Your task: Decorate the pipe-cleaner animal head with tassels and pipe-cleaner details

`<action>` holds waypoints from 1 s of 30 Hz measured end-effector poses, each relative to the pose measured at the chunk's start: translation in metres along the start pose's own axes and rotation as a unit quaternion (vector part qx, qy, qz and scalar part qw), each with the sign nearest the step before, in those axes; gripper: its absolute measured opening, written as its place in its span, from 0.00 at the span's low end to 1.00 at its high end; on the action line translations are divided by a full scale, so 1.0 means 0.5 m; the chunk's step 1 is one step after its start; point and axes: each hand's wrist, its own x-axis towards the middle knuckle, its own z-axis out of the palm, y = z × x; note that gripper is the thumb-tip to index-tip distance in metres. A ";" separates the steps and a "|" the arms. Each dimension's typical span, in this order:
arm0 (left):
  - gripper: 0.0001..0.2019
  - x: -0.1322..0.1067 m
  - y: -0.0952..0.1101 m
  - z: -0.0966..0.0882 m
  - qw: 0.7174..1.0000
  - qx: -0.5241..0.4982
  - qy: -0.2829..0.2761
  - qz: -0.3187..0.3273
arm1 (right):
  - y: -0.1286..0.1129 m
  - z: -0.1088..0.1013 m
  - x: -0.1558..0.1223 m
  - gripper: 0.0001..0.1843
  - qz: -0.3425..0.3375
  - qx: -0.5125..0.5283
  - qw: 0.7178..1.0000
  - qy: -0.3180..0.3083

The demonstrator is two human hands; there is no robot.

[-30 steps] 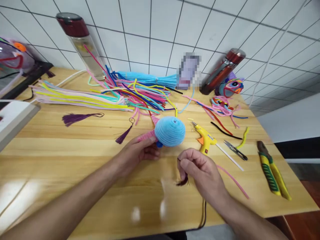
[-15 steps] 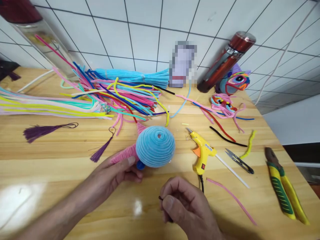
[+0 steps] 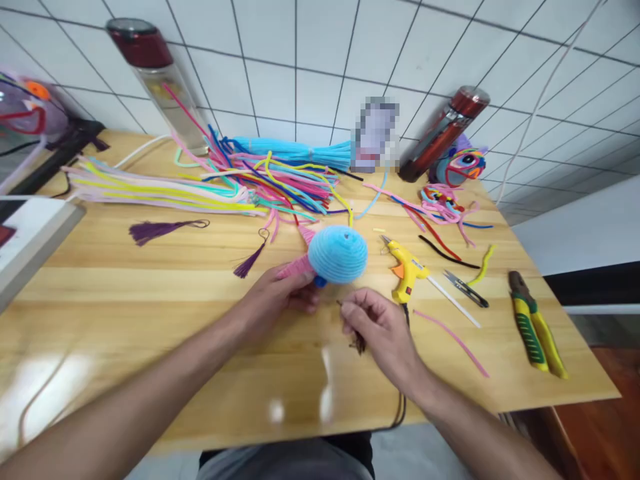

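Observation:
My left hand (image 3: 287, 291) is closed round the pink wrapped part of a pipe-cleaner craft (image 3: 338, 255). Its light-blue coiled dome faces up, and a dark-blue bit shows beneath it. Just below and right of the dome, my right hand (image 3: 377, 323) pinches a small dark tassel (image 3: 359, 344). A dark tip pokes out at the fingertips and strands hang below the palm; the middle is hidden by the fingers. Two purple tassels lie left of the craft, one nearer (image 3: 250, 261) and one farther off (image 3: 159, 231). A yellow glue gun (image 3: 410, 270) rests right of the craft.
Pipe cleaners (image 3: 295, 177) are heaped at the back, beside two bottles, one clear (image 3: 173, 100) and one red (image 3: 445, 133). To the right lie thread snips (image 3: 466, 289), pliers (image 3: 535, 327) and a pink pipe cleaner (image 3: 457, 343). A white power strip (image 3: 40, 247) is at left.
The view has pulled back and shifted, showing the table's front edge and more of the left side. Both hands keep their holds; dark strands under my right hand show more plainly.

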 end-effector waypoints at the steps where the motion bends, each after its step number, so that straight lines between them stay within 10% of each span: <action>1: 0.22 0.000 0.000 0.002 1.000 0.001 -0.002 0.005 | -0.004 0.004 -0.001 0.16 -0.012 -0.014 1.000 0.013; 14: 0.09 -0.004 -0.013 0.025 1.000 0.020 -0.010 -0.004 | 0.009 0.058 -0.006 0.12 -0.111 -0.208 0.951 0.201; 30: 0.06 -0.010 -0.008 0.031 0.999 0.043 -0.007 -0.007 | 0.019 0.067 0.011 0.10 -0.098 -0.212 0.948 0.218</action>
